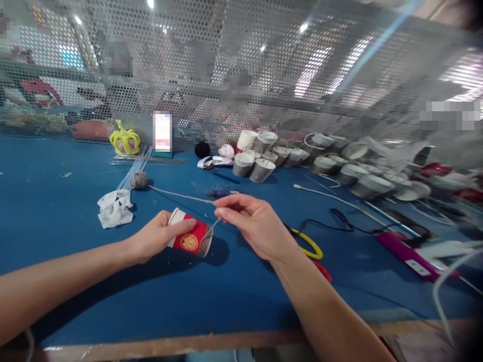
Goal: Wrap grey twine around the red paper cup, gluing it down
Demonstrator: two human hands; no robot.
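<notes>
Overhead lights point(304, 27), blurred right edge

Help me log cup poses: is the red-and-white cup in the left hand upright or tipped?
Tipped. The left hand holds the cup nearly sideways, its ends facing left and right.

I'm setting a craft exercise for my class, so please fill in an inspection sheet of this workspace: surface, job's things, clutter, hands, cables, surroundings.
Surface: blue tabletop, with a few small pale scraps.
Job's things: red-and-white cup, tilted; grey yarn running to a grey ball.
Clutter: crumpled white material, yellow-wrapped bundle, black ball, group of grey-sided cups.
Hands: left hand grips the cup; right hand pinches the yarn.
Cables: black cable near a purple power strip; white cable at far right.
Surroundings: perforated screen behind the table; details beyond blurred.
</notes>
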